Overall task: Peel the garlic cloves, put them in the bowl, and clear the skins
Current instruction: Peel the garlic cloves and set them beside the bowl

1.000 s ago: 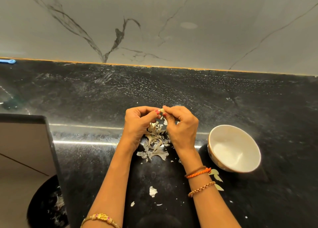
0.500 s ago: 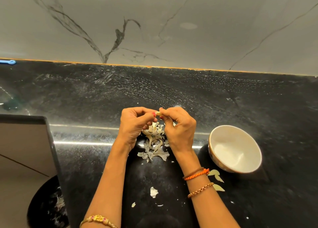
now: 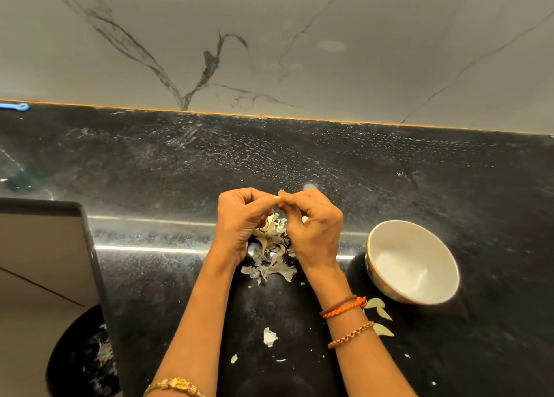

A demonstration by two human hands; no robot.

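A small pale garlic clove [image 3: 277, 199] is pinched between the fingertips of my left hand [image 3: 239, 216] and my right hand [image 3: 311, 225], held above the black counter [image 3: 329, 162]. Below and between the hands lies a heap of papery garlic skins [image 3: 271, 249]. More skin bits [image 3: 269, 336] lie nearer to me between my forearms. A white bowl [image 3: 443, 252] stands to the right of my right wrist; a faint pale shape shows inside it, too dim to identify.
A dark bin [image 3: 81, 354] with skin scraps inside sits on the floor below the counter's left edge. Pale leaf-shaped pieces [image 3: 380, 312] lie beside the bowl. A marbled wall [image 3: 269, 36] backs the counter. A blue object [image 3: 15, 106] rests at the far left.
Both hands, still pinching the clove, drifted slightly left and their fingers worked at it. Bowl and skin heap stayed put.
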